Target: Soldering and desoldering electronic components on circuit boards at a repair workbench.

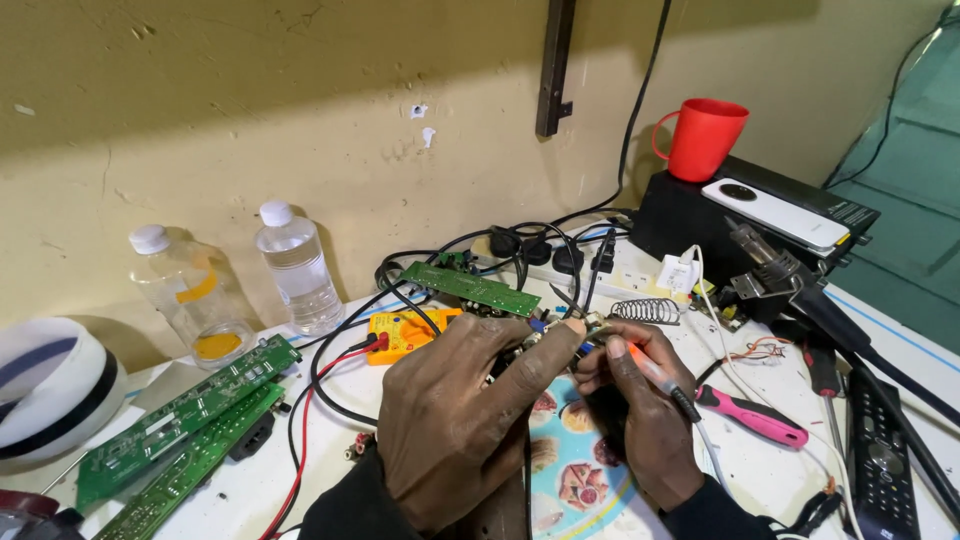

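White table, crowded with boards and cables, is seen under a yellow wall. A small part is pinched by the left hand at its fingertips, above a colourful plate; what the part is cannot be made out. An iron is gripped by the right hand, its tip hidden at the part. A pink screwdriver lies nearby.

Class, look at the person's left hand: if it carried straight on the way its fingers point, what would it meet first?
The left hand points up and right. It would probably meet the small metal part at its fingertips first, then the coiled spring stand, though depth is unclear.
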